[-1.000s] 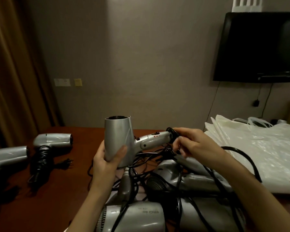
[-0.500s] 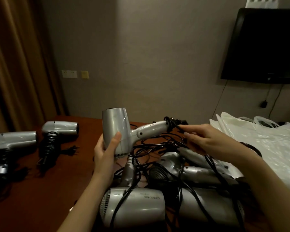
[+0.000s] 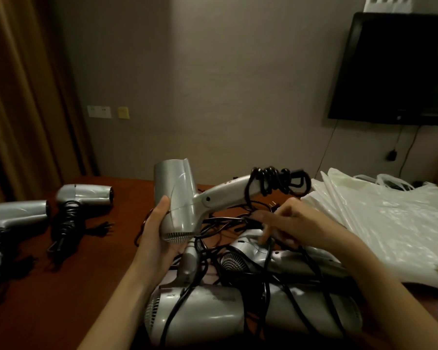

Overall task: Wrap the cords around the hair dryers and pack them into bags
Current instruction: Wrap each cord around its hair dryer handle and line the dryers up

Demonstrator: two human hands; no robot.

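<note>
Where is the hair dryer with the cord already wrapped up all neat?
In the head view it lies on the brown table at the left, the wrapped hair dryer sitting between another dryer at the picture's edge and the left hand.

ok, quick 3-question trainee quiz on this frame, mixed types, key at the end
1. True or false: the left hand grips the held hair dryer by its barrel.
2. Where do the cord loops sit on that dryer? A) round the barrel B) round the handle end C) over the nozzle
3. Fill in: the white plastic bags lie on the person's ____ side of the table.

Key: 1 true; 2 B; 3 right.
</note>
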